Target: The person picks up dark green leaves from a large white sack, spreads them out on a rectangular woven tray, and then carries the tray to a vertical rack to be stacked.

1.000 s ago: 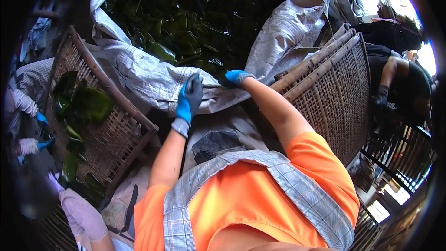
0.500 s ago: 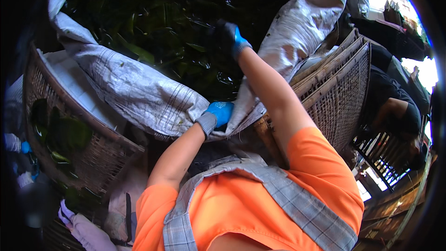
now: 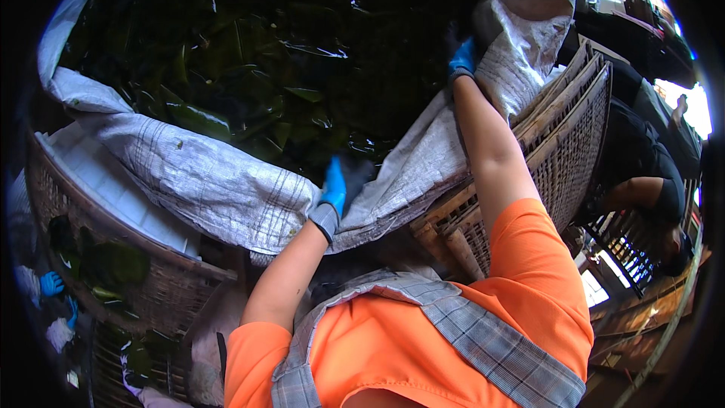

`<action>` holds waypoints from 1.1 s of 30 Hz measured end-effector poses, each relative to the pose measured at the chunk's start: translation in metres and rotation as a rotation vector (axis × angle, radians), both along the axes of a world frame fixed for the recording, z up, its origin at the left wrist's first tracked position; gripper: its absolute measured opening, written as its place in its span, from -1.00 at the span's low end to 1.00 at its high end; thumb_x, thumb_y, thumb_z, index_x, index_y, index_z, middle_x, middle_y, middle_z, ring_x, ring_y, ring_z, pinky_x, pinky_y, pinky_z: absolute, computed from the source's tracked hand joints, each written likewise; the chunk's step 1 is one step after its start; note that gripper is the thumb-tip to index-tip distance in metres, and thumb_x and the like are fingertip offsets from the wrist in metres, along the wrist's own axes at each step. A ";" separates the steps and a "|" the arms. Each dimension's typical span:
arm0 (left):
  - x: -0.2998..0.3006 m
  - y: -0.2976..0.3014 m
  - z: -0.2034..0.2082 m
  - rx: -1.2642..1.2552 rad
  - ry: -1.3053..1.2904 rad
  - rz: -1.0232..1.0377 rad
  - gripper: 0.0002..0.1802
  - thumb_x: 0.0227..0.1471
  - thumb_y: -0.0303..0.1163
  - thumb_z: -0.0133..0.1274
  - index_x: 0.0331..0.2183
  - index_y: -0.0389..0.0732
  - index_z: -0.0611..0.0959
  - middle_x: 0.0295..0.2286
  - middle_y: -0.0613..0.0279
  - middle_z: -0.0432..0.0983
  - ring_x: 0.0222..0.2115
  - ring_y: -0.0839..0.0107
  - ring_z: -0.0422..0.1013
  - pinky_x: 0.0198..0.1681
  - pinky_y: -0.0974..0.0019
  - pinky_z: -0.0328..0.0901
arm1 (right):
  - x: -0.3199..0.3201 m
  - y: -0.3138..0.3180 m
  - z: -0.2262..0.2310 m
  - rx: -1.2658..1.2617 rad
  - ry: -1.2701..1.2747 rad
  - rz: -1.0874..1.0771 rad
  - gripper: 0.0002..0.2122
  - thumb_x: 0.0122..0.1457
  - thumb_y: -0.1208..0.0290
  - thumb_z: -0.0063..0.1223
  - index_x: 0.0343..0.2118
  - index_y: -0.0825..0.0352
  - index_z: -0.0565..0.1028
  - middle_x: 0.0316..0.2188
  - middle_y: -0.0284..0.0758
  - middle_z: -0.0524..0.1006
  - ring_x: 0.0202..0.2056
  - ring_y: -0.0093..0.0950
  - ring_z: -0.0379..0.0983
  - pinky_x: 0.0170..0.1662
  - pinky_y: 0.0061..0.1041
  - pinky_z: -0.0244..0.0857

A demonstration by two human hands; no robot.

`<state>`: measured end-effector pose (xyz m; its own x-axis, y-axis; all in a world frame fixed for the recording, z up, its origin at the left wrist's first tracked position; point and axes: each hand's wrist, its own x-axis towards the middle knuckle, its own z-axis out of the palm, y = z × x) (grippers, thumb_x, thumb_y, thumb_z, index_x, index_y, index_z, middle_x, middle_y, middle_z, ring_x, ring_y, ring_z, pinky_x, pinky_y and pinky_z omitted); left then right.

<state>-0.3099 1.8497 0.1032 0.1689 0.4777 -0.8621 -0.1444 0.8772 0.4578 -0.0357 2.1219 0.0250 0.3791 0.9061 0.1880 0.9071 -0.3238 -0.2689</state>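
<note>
We're working both hands at the rim of the pale woven sheet (image 3: 204, 170), which is lining a big pool of wet, dark green leaves (image 3: 200, 117). The leaves are lying ahead of us, inside the sheet's folded-over edge. Left hand (image 3: 336, 183) is standing upright at the near edge, wrist over the sheet, fingers on the leaf side. Right hand (image 3: 464, 57) is resting farther out, by the inner face of the sheet's right side, arm stretched. Dark glove fingers are blending into the shade, so we can't tell whether either grip is wide, narrow, or holding sheet or leaf.

Step in hand, as we're reading it: working the sheet's edge along the front and right. Next move, in our judgement, is calling for a sure hold on the sheet before any pull; wet leaves are probably making it slick. Wicker baskets (image 3: 570, 151) are standing close beside the right forearm, so elbow room is looking tight there. Another basket (image 3: 174, 298) is standing to the left, with loose leaves (image 3: 113, 261) lying against its side.
</note>
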 end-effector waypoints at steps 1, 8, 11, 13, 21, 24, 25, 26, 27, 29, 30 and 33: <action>-0.002 -0.014 -0.036 -0.017 -0.023 0.346 -0.48 -0.01 -0.26 0.10 -0.03 -0.23 0.37 -0.11 0.08 0.37 -0.12 0.24 0.33 -0.03 0.29 0.24 | -0.003 0.003 0.002 -0.007 0.006 0.024 -0.47 0.14 0.01 -0.15 0.04 0.34 0.30 0.05 -0.06 0.31 0.06 -0.19 0.24 0.12 -0.31 0.10; -0.028 0.019 -0.077 -0.323 0.133 0.713 -0.45 0.06 -0.21 0.03 0.05 -0.18 0.33 0.06 0.21 0.26 0.00 0.33 0.25 0.04 0.32 0.14 | 0.041 0.052 -0.031 -0.504 -0.254 -0.012 -0.67 0.13 0.17 -0.14 -0.20 0.30 0.50 -0.20 -0.07 0.50 -0.19 -0.11 0.46 -0.16 -0.18 0.36; -0.039 -0.001 -0.104 -0.251 0.064 0.521 -0.49 0.15 -0.15 -0.15 0.09 -0.16 0.31 0.10 0.24 0.20 0.07 0.40 0.16 0.08 0.45 0.06 | 0.046 0.073 -0.007 -0.804 -0.282 0.207 -0.74 0.11 0.24 -0.12 -0.34 0.26 0.58 -0.21 -0.07 0.50 -0.19 -0.10 0.46 -0.16 -0.20 0.37; -0.037 -0.010 -0.113 -0.295 -0.150 0.706 -0.47 0.17 -0.15 -0.22 0.13 -0.14 0.26 0.12 0.27 0.16 0.09 0.40 0.12 0.10 0.44 0.02 | 0.052 0.068 0.005 -0.900 -0.147 0.209 -0.67 0.12 0.18 -0.22 -0.27 0.23 0.56 -0.16 -0.09 0.47 -0.13 -0.11 0.42 -0.10 -0.18 0.32; -0.007 -0.016 -0.122 -0.180 0.039 0.567 -0.38 -0.03 -0.13 0.12 0.00 -0.28 0.41 -0.01 0.16 0.34 -0.03 0.35 0.28 0.04 0.32 0.15 | -0.035 -0.054 0.037 -1.237 -0.158 0.307 -0.56 0.18 0.06 -0.26 -0.14 0.36 0.45 -0.14 -0.04 0.46 -0.09 -0.06 0.38 -0.01 -0.19 0.24; 0.025 0.022 -0.050 -0.232 0.675 -0.231 0.19 -0.25 0.22 0.18 0.10 -0.51 0.07 0.08 -0.35 0.04 0.06 0.03 0.15 0.10 0.16 0.08 | -0.048 -0.069 0.006 -1.399 -0.236 0.531 -0.70 0.10 0.32 -0.25 -0.24 0.28 0.54 -0.13 -0.08 0.47 -0.08 -0.13 0.41 -0.07 -0.21 0.31; 0.033 0.038 -0.016 -0.194 0.507 -0.431 0.34 -0.26 0.34 0.08 0.13 -0.53 -0.15 0.11 -0.48 -0.16 0.11 -0.08 0.04 0.15 0.13 0.01 | -0.052 -0.053 0.017 -1.352 -0.250 0.562 -0.69 0.12 0.27 -0.24 -0.22 0.29 0.52 -0.12 -0.09 0.47 -0.09 -0.14 0.42 -0.07 -0.24 0.31; 0.053 0.025 -0.024 0.087 0.444 -0.554 0.19 -0.15 0.29 0.03 0.13 -0.50 -0.03 0.11 -0.35 -0.03 0.12 0.00 0.06 0.14 0.14 0.03 | -0.064 -0.032 0.040 -1.317 -0.259 0.586 -0.67 0.13 0.22 -0.22 -0.20 0.29 0.51 -0.12 -0.11 0.47 -0.11 -0.15 0.42 -0.06 -0.26 0.31; 0.067 0.027 -0.019 0.292 0.242 -0.526 0.12 -0.14 0.25 0.03 0.12 -0.46 0.01 0.07 -0.29 0.03 0.09 0.04 0.10 0.10 0.15 0.06 | -0.079 -0.013 0.064 -1.287 -0.260 0.612 -0.65 0.15 0.16 -0.21 -0.18 0.30 0.49 -0.11 -0.12 0.46 -0.12 -0.16 0.43 -0.06 -0.29 0.31; 0.093 0.053 -0.003 0.524 -0.248 -0.430 -0.02 -0.11 0.17 0.04 0.10 -0.37 0.11 0.01 -0.18 0.16 0.02 0.11 0.18 0.03 0.18 0.12 | -0.102 0.020 0.095 -1.066 -0.152 0.519 -0.65 0.15 0.15 -0.18 -0.18 0.30 0.49 -0.17 -0.14 0.50 -0.18 -0.16 0.45 -0.11 -0.29 0.33; 0.101 0.063 0.005 0.579 -0.415 -0.427 -0.08 -0.09 0.13 0.04 0.09 -0.33 0.16 -0.03 -0.13 0.22 -0.01 0.14 0.22 0.00 0.19 0.15 | -0.106 0.039 0.097 -0.866 -0.054 0.395 -0.68 0.14 0.19 -0.16 -0.19 0.28 0.52 -0.23 -0.15 0.54 -0.23 -0.16 0.47 -0.15 -0.26 0.35; 0.114 0.082 0.026 0.651 -0.497 -0.604 -0.28 -0.05 0.02 0.05 0.05 -0.20 0.30 -0.13 0.03 0.40 -0.10 0.24 0.34 -0.11 0.22 0.24 | -0.083 0.070 0.049 -0.585 0.940 -0.341 -0.60 0.16 0.08 -0.19 -0.15 0.30 0.48 -0.19 -0.21 0.52 -0.21 -0.19 0.45 -0.16 -0.26 0.33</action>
